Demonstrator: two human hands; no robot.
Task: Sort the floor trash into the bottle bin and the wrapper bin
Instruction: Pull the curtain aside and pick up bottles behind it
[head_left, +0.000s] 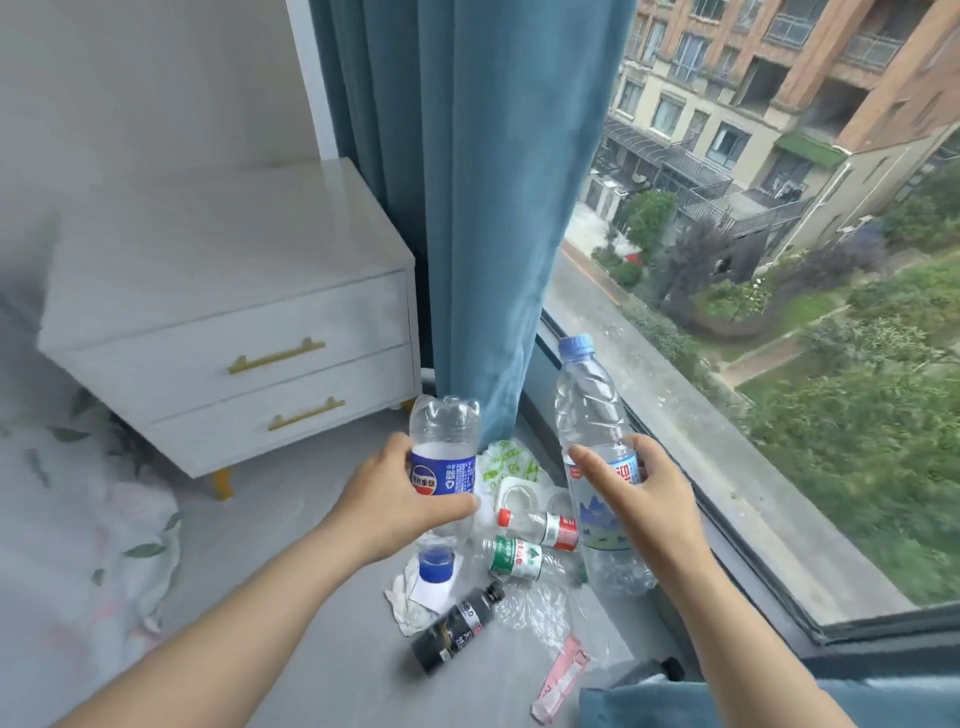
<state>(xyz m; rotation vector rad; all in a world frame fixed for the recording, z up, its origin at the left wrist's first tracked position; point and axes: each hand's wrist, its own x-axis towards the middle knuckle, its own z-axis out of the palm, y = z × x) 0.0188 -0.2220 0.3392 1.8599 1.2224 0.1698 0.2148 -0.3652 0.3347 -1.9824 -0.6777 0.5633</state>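
Clearly, left hand (395, 499) grips an inverted blue-labelled bottle (444, 426), right hand (649, 493) a blue-capped bottle (587, 395).

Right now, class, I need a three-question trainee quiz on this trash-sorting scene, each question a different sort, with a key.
1. True or false: the left hand holds the blue-labelled bottle base up.
2. The tall clear bottle in the right hand has a cap that is: A red, B blue, C green?
3. Name the hand nearer the window.
Key: 1 true; 2 B; 3 right.
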